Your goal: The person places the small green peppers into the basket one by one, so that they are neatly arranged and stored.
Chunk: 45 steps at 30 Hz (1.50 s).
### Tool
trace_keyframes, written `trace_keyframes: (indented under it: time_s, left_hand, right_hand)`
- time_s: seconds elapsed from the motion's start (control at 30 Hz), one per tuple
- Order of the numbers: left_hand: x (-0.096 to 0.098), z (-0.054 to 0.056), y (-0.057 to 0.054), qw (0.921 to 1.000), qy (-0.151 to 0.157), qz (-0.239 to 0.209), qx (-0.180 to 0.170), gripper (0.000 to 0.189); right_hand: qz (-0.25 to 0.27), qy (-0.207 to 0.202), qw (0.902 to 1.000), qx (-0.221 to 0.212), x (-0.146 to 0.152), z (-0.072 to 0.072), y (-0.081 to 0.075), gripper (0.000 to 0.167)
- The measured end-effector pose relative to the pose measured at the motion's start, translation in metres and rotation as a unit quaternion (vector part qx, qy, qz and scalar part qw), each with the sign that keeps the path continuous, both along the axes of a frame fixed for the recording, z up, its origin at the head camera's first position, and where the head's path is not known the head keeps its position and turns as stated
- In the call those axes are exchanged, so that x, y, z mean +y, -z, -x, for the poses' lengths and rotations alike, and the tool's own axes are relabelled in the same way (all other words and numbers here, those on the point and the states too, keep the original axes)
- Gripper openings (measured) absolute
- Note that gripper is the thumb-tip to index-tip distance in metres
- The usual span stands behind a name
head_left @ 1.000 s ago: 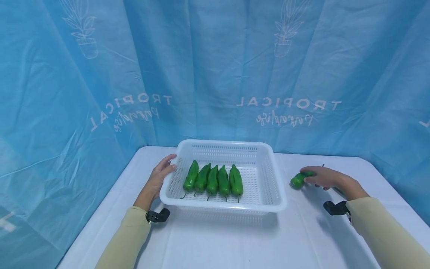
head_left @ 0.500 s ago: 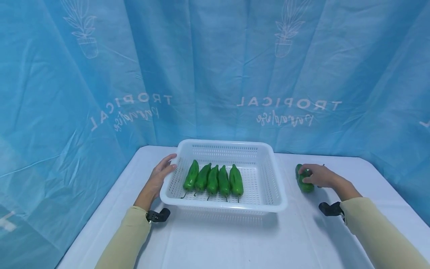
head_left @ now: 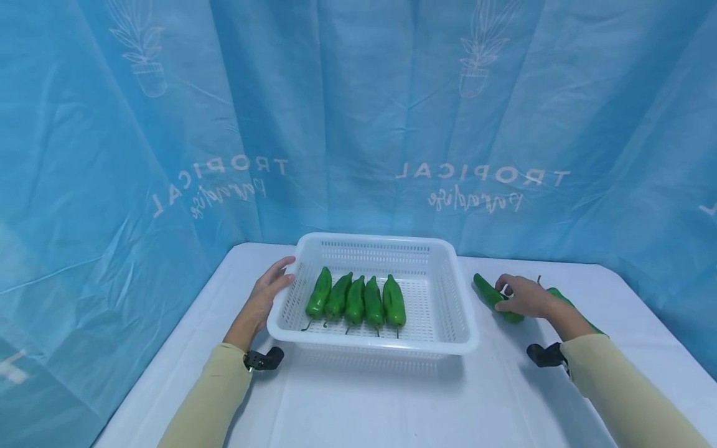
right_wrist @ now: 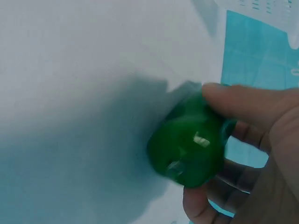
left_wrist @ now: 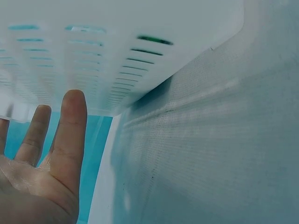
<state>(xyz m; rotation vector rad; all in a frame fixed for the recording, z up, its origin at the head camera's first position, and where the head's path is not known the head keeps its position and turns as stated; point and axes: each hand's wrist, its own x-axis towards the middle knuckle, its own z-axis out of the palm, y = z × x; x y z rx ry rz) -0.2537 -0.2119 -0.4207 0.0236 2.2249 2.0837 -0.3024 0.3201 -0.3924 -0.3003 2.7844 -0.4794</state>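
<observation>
My right hand [head_left: 523, 297] pinches a green pepper [head_left: 486, 292] between thumb and fingers, close over the white cloth to the right of the basket. In the right wrist view the blunt end of that pepper [right_wrist: 191, 144] faces the camera, the thumb on top and fingertips beneath. A white slotted plastic basket [head_left: 372, 344] stands in the middle, holding several green peppers [head_left: 393, 302] in a row, stems toward me. At its left wall rests my left hand [head_left: 263, 298]. The left wrist view shows that hand's fingers [left_wrist: 72, 121] straight against the slotted side.
Another green pepper [head_left: 560, 297] lies on the table behind my right wrist, partly hidden by it. A white cloth [head_left: 358, 404] covers the table. Blue printed curtains [head_left: 358, 124] hang along the back and sides.
The right hand has shifted slightly left and turned the pepper, whose far end now points toward the basket. The pepper behind the wrist shows more. The left hand and basket have stayed put.
</observation>
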Motion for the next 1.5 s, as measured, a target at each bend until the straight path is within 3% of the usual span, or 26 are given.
trace_keyframes:
  time_s: [0.2, 0.37, 0.53, 0.77, 1.2, 1.5]
  left_hand:
    - [-0.001, 0.001, -0.002, 0.9999, 0.001, -0.01, 0.004, 0.059]
    - [-0.001, 0.0, -0.003, 0.9999, 0.001, -0.011, 0.004, 0.059]
    - [-0.001, -0.001, -0.001, 1.0, 0.003, -0.006, 0.002, 0.059]
    - [0.0, 0.0, 0.0, 1.0, -0.001, -0.003, 0.007, 0.058]
    - [-0.001, 0.0, 0.0, 1.0, -0.002, -0.003, 0.008, 0.057]
    - [0.0, -0.001, 0.0, 1.0, -0.001, 0.003, 0.007, 0.058]
  right_hand:
    - [0.01, -0.001, 0.9997, -0.022, -0.006, -0.004, -0.001, 0.036]
    - [0.055, -0.008, 0.9965, -0.062, -0.009, -0.003, -0.001, 0.03]
    - [0.103, -0.001, 0.9888, -0.108, -0.011, -0.004, -0.002, 0.047]
    - [0.129, 0.003, 0.9845, -0.118, -0.012, -0.004, -0.001, 0.059]
    - [0.141, 0.0, 0.9849, -0.101, -0.009, -0.006, 0.008, 0.056]
    - [0.133, -0.023, 0.9904, -0.032, 0.001, -0.023, -0.012, 0.054]
